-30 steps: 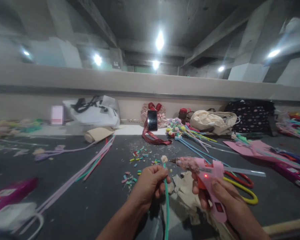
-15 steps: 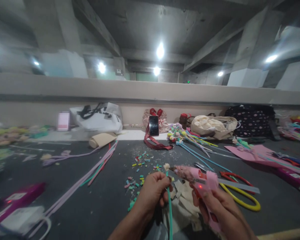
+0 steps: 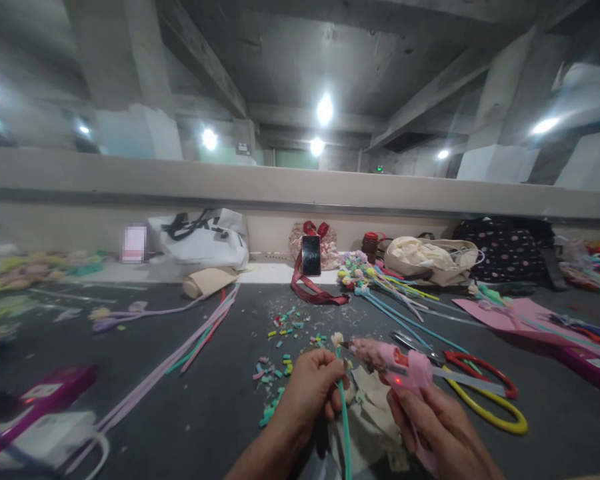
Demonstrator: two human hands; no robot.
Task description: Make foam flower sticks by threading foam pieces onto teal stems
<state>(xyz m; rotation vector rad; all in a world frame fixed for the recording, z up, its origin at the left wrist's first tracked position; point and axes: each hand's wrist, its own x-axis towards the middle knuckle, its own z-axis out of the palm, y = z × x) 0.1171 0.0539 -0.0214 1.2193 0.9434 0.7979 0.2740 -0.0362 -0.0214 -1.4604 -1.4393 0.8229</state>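
Note:
My left hand (image 3: 316,387) pinches a green pipe-cleaner stem (image 3: 345,427) between thumb and fingers. The stem stands upright, topped by a small cream-coloured flower or bud (image 3: 337,339), whose details are too small to make out. Wrapped around the handle of a pink glue gun (image 3: 405,367) is my right hand (image 3: 433,417). The gun points left, its dark nozzle at the stem just under the cream tip; whether they touch, I cannot tell. A red light glows on its side, and a clear glue stick (image 3: 473,381) sticks out at the back.
Scissors (image 3: 500,413) with red and yellow handles lie right of the gun. Small cut pieces (image 3: 275,400) litter the dark table (image 3: 180,427). Crumpled cloth or paper (image 3: 375,400) lies beneath my hands. Bundled stems (image 3: 365,273), a phone (image 3: 311,255) and bags (image 3: 205,240) line the back.
The whole view has shifted slightly, so things sit a little lower and further right. The glue gun's nozzle stays by the cream tip, and both hands keep their holds.

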